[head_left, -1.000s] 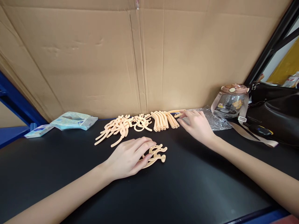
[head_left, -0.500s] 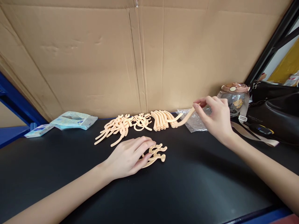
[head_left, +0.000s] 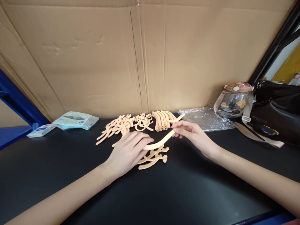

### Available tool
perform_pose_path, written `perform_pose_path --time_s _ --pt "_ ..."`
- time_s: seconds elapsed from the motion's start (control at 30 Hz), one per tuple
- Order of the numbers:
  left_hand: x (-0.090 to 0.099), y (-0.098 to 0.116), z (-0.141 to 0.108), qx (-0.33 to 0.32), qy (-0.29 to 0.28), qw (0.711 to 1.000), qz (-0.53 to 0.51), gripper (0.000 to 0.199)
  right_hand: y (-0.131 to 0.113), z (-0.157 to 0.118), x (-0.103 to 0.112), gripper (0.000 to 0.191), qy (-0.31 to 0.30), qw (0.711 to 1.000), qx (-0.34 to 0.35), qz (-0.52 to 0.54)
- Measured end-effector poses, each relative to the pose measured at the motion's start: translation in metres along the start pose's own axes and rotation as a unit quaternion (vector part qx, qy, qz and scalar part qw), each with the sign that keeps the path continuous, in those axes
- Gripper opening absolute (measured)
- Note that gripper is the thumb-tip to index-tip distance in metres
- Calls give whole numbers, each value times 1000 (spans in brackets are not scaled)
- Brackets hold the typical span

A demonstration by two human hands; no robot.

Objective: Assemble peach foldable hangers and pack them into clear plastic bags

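Observation:
A long, curved beige strip [head_left: 158,145] spans the gap between my hands. Its upper right end is pinched between the thumb and fingers of my right hand [head_left: 192,133]. My left hand [head_left: 130,149] is closed around its lower left end, with the fingertips partly hidden. Under the strip, several hooked beige pieces [head_left: 152,161] lie loose on the black table [head_left: 187,187], close to my left fingers. Behind my left hand spreads a heap of similar curved pieces [head_left: 117,125]. A neat row of curved strips [head_left: 161,120] lies farther back, one strip [head_left: 178,118] slanting out at its right.
A clear plastic bag [head_left: 206,118] lies at the back right, beside a strapped water bottle [head_left: 235,101] and a black bag [head_left: 281,112]. Light-blue soft packs [head_left: 75,120] rest at the back left. A cardboard wall [head_left: 93,62] closes off the rear.
My right hand has come left and down with the strip, away from the plastic bag. My left hand has risen slightly off the loose pieces and taken the strip's other end.

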State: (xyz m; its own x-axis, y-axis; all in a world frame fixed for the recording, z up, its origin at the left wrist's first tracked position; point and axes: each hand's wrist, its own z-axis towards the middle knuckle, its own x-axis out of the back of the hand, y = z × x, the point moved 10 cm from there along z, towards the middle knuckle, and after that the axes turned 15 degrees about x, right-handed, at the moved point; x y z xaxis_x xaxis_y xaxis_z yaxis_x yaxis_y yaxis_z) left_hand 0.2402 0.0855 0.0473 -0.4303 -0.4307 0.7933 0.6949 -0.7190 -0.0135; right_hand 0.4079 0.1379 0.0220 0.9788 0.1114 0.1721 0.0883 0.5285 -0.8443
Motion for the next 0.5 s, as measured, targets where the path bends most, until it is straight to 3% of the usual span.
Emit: perform_pose_path --time_s 0.2,0.33,0.4,0.5 --pt "-4 -3 3 18 -11 1000 6 18 4 1 6 25 11 1000 11 -18" --pt "-9 -21 4 79 -8 996 31 20 -2 6 2 19 -47 990 67 -118" --pt "-13 -32 4 119 -17 992 28 21 -3 10 5 19 -80 973 98 -193" --pt "-18 -43 4 157 -29 987 26 22 -4 20 29 25 -80 924 145 -344"
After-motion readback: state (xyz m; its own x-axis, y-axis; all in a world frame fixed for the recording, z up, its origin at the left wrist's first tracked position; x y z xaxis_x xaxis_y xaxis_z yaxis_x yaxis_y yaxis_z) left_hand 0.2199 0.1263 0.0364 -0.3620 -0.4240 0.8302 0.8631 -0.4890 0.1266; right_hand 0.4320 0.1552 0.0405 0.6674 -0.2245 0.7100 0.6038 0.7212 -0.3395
